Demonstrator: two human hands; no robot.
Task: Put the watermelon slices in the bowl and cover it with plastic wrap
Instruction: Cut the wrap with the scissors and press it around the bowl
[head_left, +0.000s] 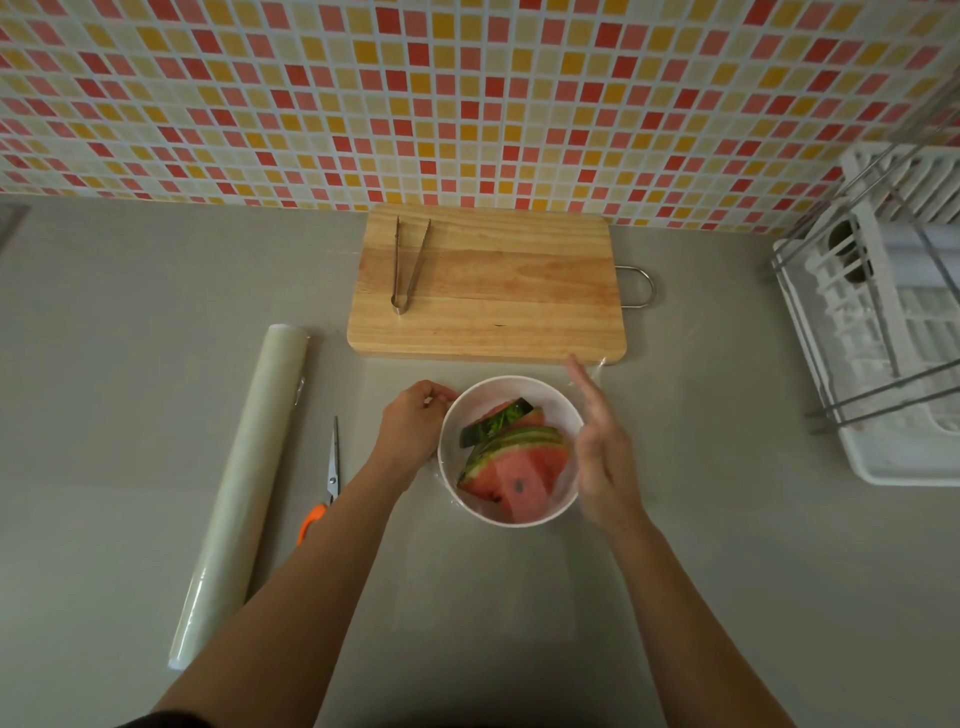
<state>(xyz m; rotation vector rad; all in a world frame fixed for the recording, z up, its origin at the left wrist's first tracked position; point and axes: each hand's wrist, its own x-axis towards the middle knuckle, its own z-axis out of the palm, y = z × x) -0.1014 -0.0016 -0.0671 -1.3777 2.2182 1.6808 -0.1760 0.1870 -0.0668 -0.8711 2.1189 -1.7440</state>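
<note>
A white bowl (498, 387) stands on the grey counter in front of me with several watermelon slices (519, 462) inside. A clear sheet of plastic wrap (597, 366) lies over the bowl, and a loose corner of it reaches the cutting board's near edge. My left hand (413, 428) is curled against the bowl's left side, pressing the wrap there. At the bowl's right rim is my right hand (605, 457), flat with fingers extended, blurred by motion. The roll of plastic wrap (244, 488) lies on the counter to the left.
Orange-handled scissors (330, 478) lie between the roll and my left arm. A wooden cutting board (488, 283) with metal tongs (408, 262) on it sits behind the bowl. A white dish rack (883, 332) stands at the right, under the tiled wall.
</note>
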